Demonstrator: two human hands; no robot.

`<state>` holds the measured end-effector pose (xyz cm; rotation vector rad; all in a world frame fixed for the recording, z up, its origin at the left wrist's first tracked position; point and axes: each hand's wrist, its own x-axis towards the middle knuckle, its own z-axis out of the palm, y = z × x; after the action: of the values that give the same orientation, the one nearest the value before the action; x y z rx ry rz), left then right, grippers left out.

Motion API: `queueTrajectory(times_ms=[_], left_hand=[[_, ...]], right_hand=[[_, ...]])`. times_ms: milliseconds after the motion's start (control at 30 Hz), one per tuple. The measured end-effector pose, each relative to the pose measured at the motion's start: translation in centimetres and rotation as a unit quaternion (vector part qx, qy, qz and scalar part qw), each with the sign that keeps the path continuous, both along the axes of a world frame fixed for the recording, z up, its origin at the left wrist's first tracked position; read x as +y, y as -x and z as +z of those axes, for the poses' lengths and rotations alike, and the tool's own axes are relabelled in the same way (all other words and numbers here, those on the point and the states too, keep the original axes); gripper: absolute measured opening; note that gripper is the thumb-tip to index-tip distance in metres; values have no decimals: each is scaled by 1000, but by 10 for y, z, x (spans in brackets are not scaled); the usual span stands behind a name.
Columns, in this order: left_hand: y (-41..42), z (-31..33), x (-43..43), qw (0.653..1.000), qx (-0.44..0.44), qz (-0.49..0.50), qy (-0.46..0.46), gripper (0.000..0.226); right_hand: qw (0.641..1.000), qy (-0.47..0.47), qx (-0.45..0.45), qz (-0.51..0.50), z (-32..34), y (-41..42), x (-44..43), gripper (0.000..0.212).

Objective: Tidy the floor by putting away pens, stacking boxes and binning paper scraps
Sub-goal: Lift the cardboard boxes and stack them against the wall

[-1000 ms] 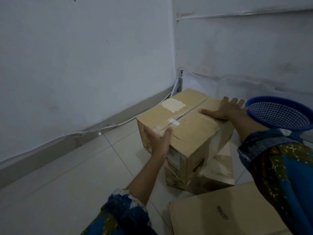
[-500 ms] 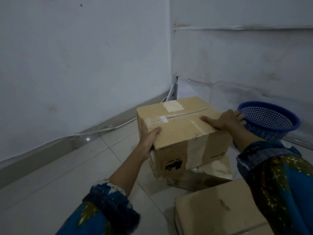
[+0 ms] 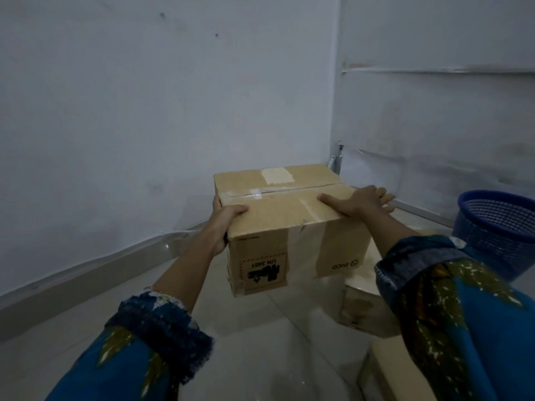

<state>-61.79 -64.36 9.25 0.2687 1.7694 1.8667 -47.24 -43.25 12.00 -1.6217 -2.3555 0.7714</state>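
Observation:
A taped brown cardboard box (image 3: 289, 224) with a black printed label hangs in the air in front of me, clear of the floor. My left hand (image 3: 224, 224) grips its left edge, thumb on top. My right hand (image 3: 360, 201) clasps its right top edge. Below and to the right lies a second, lower cardboard box (image 3: 364, 308) on the tiles, partly hidden by my right sleeve. A corner of a third box (image 3: 382, 371) shows at the bottom right.
A blue mesh plastic basket (image 3: 500, 224) stands on the floor at the right by the wall. White walls meet in a corner behind the box, with a grey skirting and a thin cable along the left wall. Pale floor tiles (image 3: 260, 342) lie below.
The box was lifted off the lower box and turned so its labelled side faces me. Both hands shifted from resting on it to gripping its sides.

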Motion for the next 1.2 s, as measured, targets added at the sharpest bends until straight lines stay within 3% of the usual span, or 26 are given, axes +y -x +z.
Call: queueTrajectory(times_ms=[267,667,900,1067,1200], left_hand=[[48,20,-124,999,30,28,27,78],[82,1,-350,974,38,201,92,93],[86,-28,-461,943,36,276,183,94],[100,-58,-517,924,15,265,275,87],[108,-90,-545,918,8,274,287,89]], right_hand=[[996,13,-34,78,3,77,-105,135],[954,14,-108,279,-30,193,-294,133],[896,35,-158,414,-62,225,-398,134],[897,81,-137,413,-94,232,-449,128],[891,125,-113,421,-123,243,-476,130]])
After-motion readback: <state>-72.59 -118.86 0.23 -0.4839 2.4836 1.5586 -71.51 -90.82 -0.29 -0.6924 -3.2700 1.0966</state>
